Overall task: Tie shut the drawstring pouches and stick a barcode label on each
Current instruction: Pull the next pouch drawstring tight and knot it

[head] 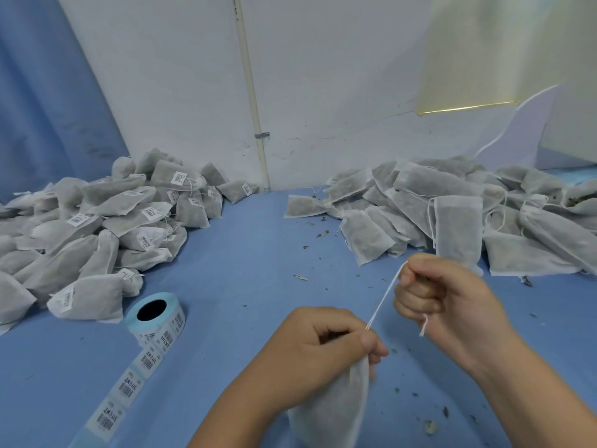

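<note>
The fingers [370,341] of the left hand [310,345] pinch the gathered neck of a pouch [332,412], thumb pressed against forefinger, so that the mouth is held bunched while the cord is worked. The pouch body hangs below the hand, low in the centre of the view, over the blue table [252,253]. The fingers [416,302] of the right hand [452,299] are clenched around the drawstring [386,295], which runs taut from the left pinch up to the right fist; a short loose end hangs under the fist. Holding the two hands apart puts tension on the cord, which in all likelihood cinches the neck ahead of knotting. No knot is visible, and no label shows on this pouch. The label roll [155,313] lies near the left hand, its strip of barcode labels unrolled toward the person, placed for ready reach. The labelled pile [97,218] is stacked at far left and the unlabelled pile [452,215] at far right; the separation prevents mixing finished and pending stock.
</note>
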A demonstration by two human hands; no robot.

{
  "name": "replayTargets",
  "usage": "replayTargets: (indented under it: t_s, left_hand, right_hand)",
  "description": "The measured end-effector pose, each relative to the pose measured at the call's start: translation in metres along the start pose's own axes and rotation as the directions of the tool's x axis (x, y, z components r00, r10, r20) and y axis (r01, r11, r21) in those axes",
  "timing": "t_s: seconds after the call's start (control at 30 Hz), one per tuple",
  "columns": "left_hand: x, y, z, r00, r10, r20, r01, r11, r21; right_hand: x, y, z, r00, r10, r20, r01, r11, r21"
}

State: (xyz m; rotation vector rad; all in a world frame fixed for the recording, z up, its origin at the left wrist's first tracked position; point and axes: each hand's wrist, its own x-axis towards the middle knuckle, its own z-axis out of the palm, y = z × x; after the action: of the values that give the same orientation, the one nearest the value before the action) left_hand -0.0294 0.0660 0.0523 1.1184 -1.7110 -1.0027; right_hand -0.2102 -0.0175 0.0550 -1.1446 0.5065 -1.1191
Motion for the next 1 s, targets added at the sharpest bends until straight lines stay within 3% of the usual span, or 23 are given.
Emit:
replayTargets:
  t_s: [0.1, 0.2, 0.3, 0.37, 0.43, 0.5, 0.6, 0.67, 0.73, 0.83, 0.93, 1.0]
  left_hand:
    - [0.000, 0.003, -0.001, 0.995, -0.098, 0.010, 0.097, 0.966, -0.238]
    - [0.003, 0.000, 0.000, 0.987, -0.136, -0.088, 0.092, 0.917, -0.389]
    - [0.006, -0.004, -0.001, 0.971, -0.169, -0.169, 0.067, 0.871, -0.487]
    - [0.008, -0.007, -0.004, 0.944, -0.212, -0.251, 0.056, 0.856, -0.513]
    - [0.010, -0.010, -0.008, 0.888, -0.277, -0.367, 0.045, 0.846, -0.531]
    - [0.012, -0.014, -0.011, 0.821, -0.322, -0.471, 0.024, 0.844, -0.535]
    - [0.013, -0.019, -0.014, 0.771, -0.229, -0.594, 0.096, 0.964, -0.248]
    - [0.010, -0.019, -0.014, 0.842, -0.077, -0.534, 0.139, 0.987, 0.077]
    - [0.009, -0.020, -0.013, 0.935, -0.034, -0.352, 0.139, 0.950, 0.278]
    - [0.007, -0.020, -0.005, 0.982, -0.107, -0.152, 0.147, 0.950, 0.277]
    - [0.007, -0.017, 0.000, 0.986, -0.130, -0.104, 0.151, 0.961, 0.230]
    - [0.008, -0.014, 0.002, 0.976, -0.198, -0.089, 0.205, 0.975, 0.079]
  right_hand:
    - [0.001, 0.008, 0.000, 0.982, -0.040, -0.184, -0.040, 0.911, -0.410]
    - [-0.001, 0.022, 0.008, 0.973, -0.017, -0.231, -0.123, 0.808, -0.576]
    - [0.001, 0.036, 0.016, 0.977, -0.048, -0.206, -0.103, 0.742, -0.662]
    - [0.002, 0.040, 0.019, 0.983, -0.083, -0.165, -0.076, 0.634, -0.770]
    - [0.000, 0.040, 0.021, 0.992, -0.112, -0.066, -0.003, 0.494, -0.869]
    - [-0.005, 0.040, 0.023, 0.991, -0.109, 0.073, 0.114, 0.447, -0.887]
    - [-0.012, 0.036, 0.028, 0.960, -0.065, 0.271, 0.271, 0.450, -0.851]
    - [-0.015, 0.029, 0.029, 0.959, -0.088, 0.269, 0.270, 0.569, -0.777]
    - [-0.014, 0.020, 0.025, 0.980, -0.121, 0.160, 0.199, 0.704, -0.682]
    - [-0.010, 0.014, 0.016, 0.988, -0.137, 0.076, 0.153, 0.739, -0.656]
    - [-0.006, 0.021, 0.016, 0.994, -0.082, 0.072, 0.110, 0.752, -0.650]
    - [-0.005, 0.028, 0.017, 0.996, 0.004, 0.091, 0.057, 0.750, -0.659]
